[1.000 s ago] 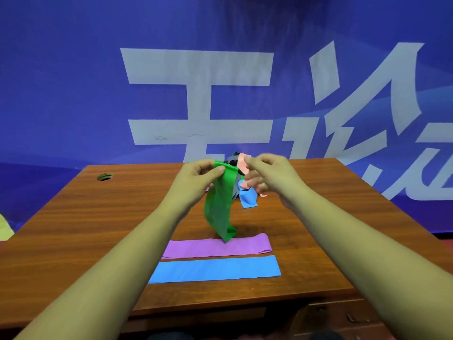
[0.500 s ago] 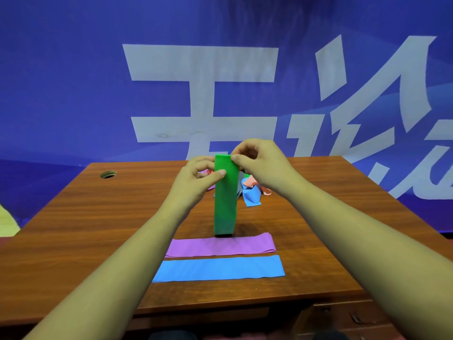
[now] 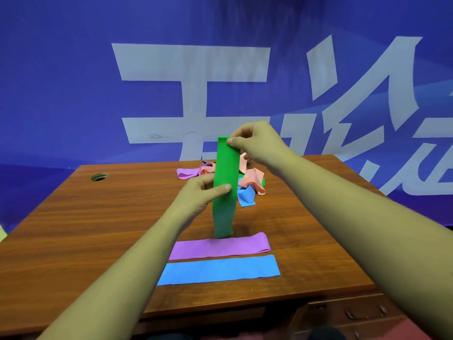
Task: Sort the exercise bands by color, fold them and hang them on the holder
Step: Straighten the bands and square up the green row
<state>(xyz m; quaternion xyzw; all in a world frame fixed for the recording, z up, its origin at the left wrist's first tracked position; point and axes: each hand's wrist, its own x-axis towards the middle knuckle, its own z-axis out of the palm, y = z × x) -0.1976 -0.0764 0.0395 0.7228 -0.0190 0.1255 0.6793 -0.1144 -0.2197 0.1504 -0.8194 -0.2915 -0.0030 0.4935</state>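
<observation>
Head view, the only one. The green band (image 3: 223, 214) hangs upright in the centre of the frame, over the counter (image 3: 98, 217). Its lower end is just above the far edge of the purple band (image 3: 220, 245), and I cannot tell if they touch. The right hand (image 3: 257, 141) pinches the band's top edge between thumb and curled fingers. The left hand (image 3: 198, 195) pinches it about halfway down, thumb across the front and fingers behind. The purple band lies flat and straight at lower centre, with a blue band (image 3: 218, 269) flat just below it, the two apart by a thin strip of wood. A loose heap of bands (image 3: 250, 182) in pink, purple, blue and a bit of green sits behind the hanging one, toward the back of the counter. There is a cable hole (image 3: 99, 177) at upper left of the counter, a blue banner (image 3: 73, 94) behind, and drawers (image 3: 355, 312) at lower right. No holder is in the frame. Judged step: smoothing and straightening the green band so it can join the sorted row. The next move likely calls for lowering it flat above the purple band, parallel and without overlap, keeping tension between the two pinches so that it does not curl. Folding and hanging are not yet done.
</observation>
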